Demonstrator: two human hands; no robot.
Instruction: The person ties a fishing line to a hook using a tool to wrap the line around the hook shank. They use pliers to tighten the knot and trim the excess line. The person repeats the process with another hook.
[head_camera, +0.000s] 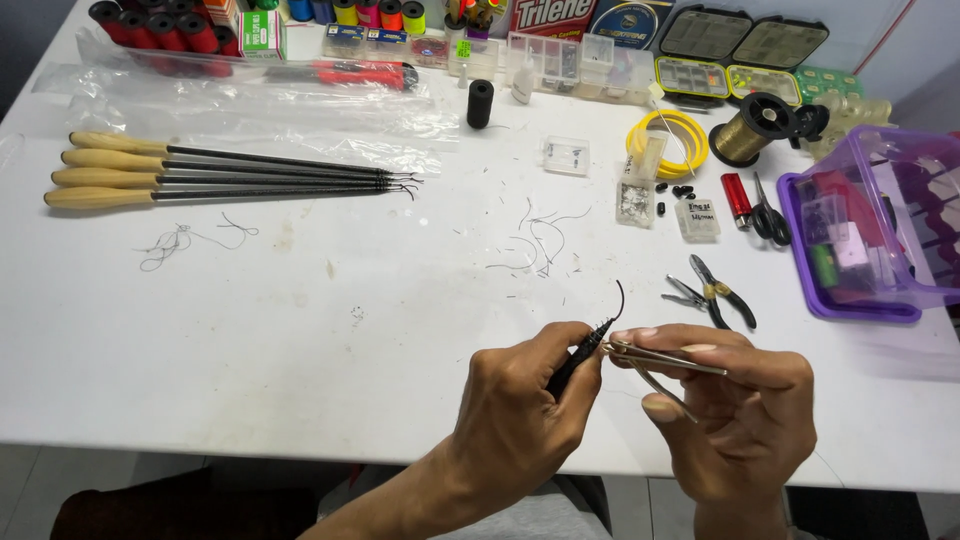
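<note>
White table, pretty cluttered along the far edge. Four wooden-handled rods lined up far left, clear plastic bags behind them. Black spool mid-far, yellow line coil and gold spool further right. Lighter, scissors, pliers, purple bin far right. Thread scraps mid-table.

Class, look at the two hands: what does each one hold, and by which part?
The left hand grips a thin black rod near its tip. The right hand pinches metal tweezers along their arms.
</note>
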